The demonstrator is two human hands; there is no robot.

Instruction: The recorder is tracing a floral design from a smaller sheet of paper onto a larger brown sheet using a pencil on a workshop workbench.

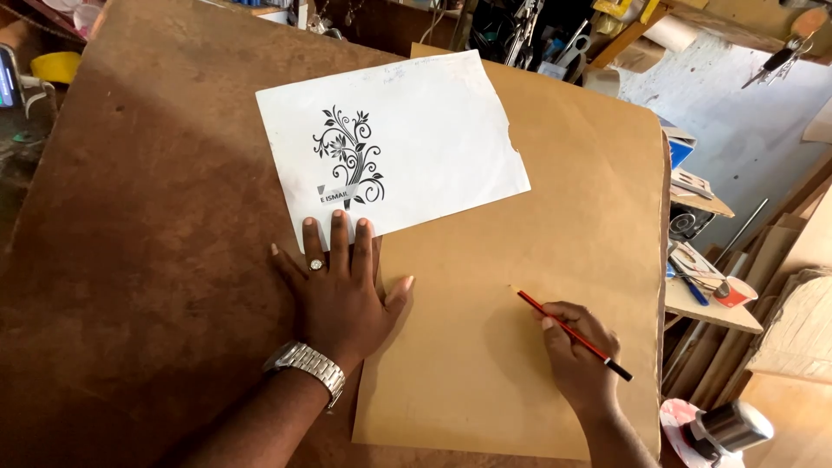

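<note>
Tan board (520, 260) lies flat; left hand (340, 290), fingers spread, pins white pattern sheet (407, 139); right hand (579, 351) pinches red pencil (568, 328), tip down.

One view only: head cam, looking steeply down and fwd onto brown table (147, 260) from close above, both hands near bottom edge; tan board (520, 347) centre, cluttered shelves along top and right edge.

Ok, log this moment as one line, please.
left hand flat, fingertips on white sheet | right hand holds red pencil, tip on tan board | brown table
</note>
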